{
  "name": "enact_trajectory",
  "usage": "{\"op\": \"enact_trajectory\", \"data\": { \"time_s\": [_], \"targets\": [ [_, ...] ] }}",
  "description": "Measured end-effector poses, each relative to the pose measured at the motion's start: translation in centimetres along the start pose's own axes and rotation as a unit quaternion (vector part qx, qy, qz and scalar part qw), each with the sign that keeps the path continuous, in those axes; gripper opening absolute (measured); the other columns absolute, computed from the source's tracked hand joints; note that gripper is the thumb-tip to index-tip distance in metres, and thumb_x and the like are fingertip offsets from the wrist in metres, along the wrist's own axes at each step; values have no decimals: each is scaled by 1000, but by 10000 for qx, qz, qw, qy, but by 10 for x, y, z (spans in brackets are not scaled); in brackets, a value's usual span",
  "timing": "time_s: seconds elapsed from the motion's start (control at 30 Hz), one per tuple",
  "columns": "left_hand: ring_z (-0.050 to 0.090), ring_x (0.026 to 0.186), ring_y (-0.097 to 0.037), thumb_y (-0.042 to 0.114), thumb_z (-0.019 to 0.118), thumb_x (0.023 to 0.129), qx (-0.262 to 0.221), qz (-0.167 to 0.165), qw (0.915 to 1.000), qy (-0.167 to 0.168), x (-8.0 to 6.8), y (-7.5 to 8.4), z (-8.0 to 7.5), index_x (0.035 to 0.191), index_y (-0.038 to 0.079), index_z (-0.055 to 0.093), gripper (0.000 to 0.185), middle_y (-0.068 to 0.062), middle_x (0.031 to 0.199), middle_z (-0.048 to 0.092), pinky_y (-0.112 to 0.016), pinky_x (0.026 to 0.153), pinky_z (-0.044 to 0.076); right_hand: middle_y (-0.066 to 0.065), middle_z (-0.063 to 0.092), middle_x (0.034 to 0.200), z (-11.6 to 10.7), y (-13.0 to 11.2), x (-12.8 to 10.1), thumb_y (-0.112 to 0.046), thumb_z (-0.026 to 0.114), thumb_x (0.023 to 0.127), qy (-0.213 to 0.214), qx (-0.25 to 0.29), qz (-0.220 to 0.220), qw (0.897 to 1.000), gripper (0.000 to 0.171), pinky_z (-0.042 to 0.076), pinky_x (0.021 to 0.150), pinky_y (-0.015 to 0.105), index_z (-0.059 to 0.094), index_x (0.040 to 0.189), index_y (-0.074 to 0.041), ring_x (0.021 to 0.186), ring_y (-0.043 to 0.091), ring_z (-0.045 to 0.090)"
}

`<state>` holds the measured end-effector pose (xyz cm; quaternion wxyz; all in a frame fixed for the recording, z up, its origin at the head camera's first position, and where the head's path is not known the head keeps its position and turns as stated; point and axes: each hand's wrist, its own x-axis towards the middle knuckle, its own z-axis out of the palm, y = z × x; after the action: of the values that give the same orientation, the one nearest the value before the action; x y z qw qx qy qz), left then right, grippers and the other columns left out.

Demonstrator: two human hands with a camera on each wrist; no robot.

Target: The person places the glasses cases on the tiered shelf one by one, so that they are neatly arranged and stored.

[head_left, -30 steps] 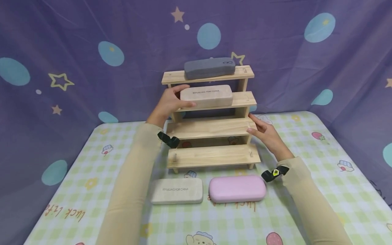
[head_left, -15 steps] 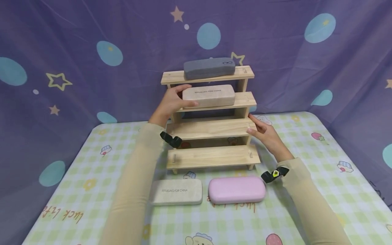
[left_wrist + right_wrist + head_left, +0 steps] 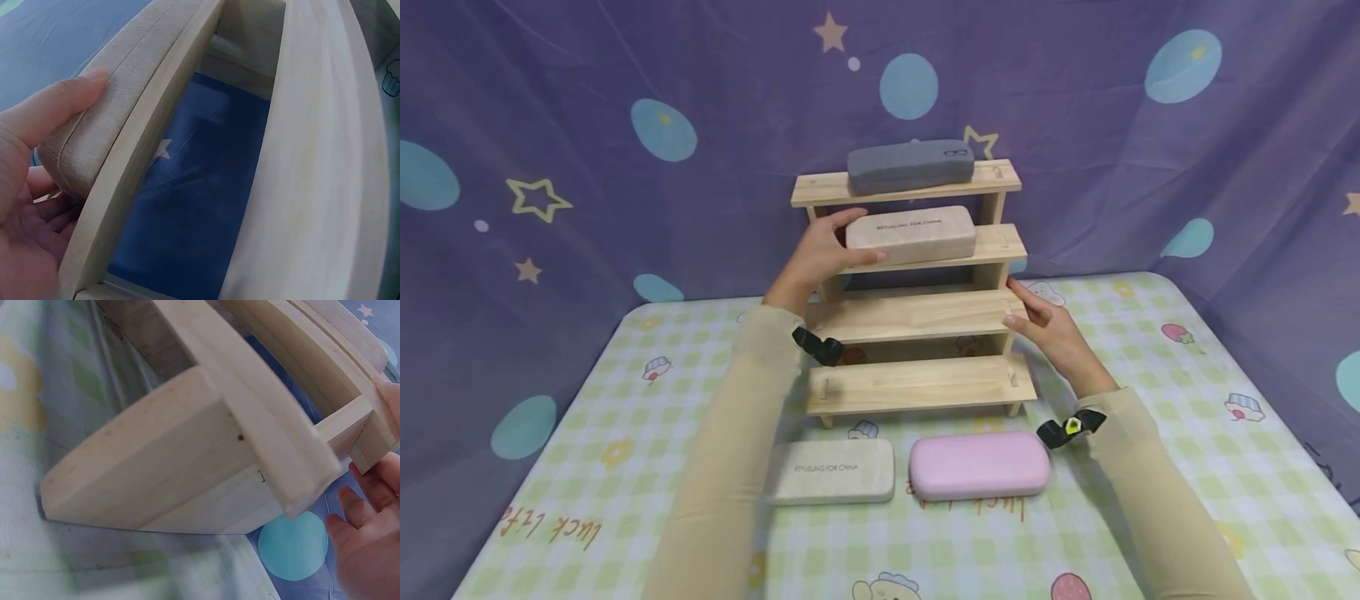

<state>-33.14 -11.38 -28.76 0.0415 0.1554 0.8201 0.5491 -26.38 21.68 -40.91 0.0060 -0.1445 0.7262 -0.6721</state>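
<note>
A beige glasses case (image 3: 912, 235) with dark lettering lies on the second tier from the top of a stepped wooden rack (image 3: 917, 315). My left hand (image 3: 816, 250) grips its left end, thumb in front and fingers behind. In the left wrist view the thumb presses the side of the case (image 3: 119, 106), just above the shelf edge. My right hand (image 3: 1052, 337) holds the rack at the right end of the third tier. In the right wrist view, part of that hand (image 3: 372, 531) shows at the shelf's end; its thumb is partly cut off by the frame.
A grey-blue glasses case (image 3: 912, 167) sits on the top tier. In front of the rack, a cream glasses case (image 3: 835, 472) and a pink glasses case (image 3: 980, 465) lie on the checked tablecloth (image 3: 1187, 492). A purple patterned curtain (image 3: 760, 100) hangs behind.
My left hand has shifted the beige glasses case slightly right along its tier, mostly in the first half second. The right hand stays at the rack.
</note>
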Motion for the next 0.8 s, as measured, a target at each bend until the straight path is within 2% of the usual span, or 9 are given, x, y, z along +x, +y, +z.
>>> {"op": "enact_trajectory", "data": {
  "time_s": [0.13,0.23,0.4,0.63,0.8],
  "targets": [
    [47,122,-21,18,79,77,248,9,9996,-99,-3,1,-3,147,9,33,84,-10,143,43,-35,94,44,13,22,153,0,1,0,-9,58,93,-12,39,-30,10000,63,31,103,15,27,147,-3,139,25,24],
    [35,135,-22,19,78,78,202,20,9997,-161,-6,1,-7,148,10,30,85,-6,152,29,-38,103,38,13,21,154,0,1,0,-9,58,93,-38,25,-55,10000,63,30,104,16,26,147,-4,140,24,23],
    [34,136,-26,11,76,79,-23,244,9996,-154,-18,0,-14,149,9,26,86,-9,153,27,-37,107,33,11,20,155,0,-1,0,-9,57,94,-62,-32,-32,10000,62,28,105,16,26,148,-5,141,24,21],
    [28,139,-24,18,76,80,275,140,9995,-41,-50,-6,-27,150,22,25,87,-3,155,23,-37,110,29,11,20,155,0,-1,-1,-10,57,94,-61,-66,20,10000,62,28,105,17,26,148,-6,141,24,21],
    [29,138,-25,16,75,82,607,461,9970,158,-75,-14,-32,150,17,27,83,-7,153,28,-43,111,26,12,21,154,0,-2,-1,-10,57,94,-50,-134,-16,9999,62,28,105,16,27,147,-4,141,24,21]
  ]
}}
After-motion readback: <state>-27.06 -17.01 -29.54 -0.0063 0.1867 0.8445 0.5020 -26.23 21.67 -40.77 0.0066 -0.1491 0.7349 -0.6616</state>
